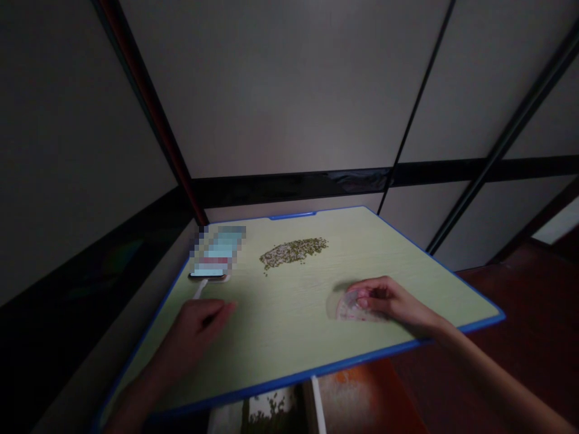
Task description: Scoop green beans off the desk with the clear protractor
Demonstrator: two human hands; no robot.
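My right hand [383,298] holds a clear plastic protractor [353,308] with reddish markings between thumb and fingers, just over the right side of the pale table top [280,337]. Its round edge faces left and away from me. On the left, my left hand [201,322] rests low over the table with its fingers curled in, and nothing shows in it. Beyond both hands lies a loose, elongated heap of small green beans or seeds [294,252], spread one layer or so thick, with a few strays around it.
A phone [219,253] with a blurred screen lies at the far left, a white cable [200,289] running from it toward my left hand. Blue edging [325,366] rims the table. Below its front edge is a white-walled box [318,404]. Cabinet panels [289,90] stand behind.
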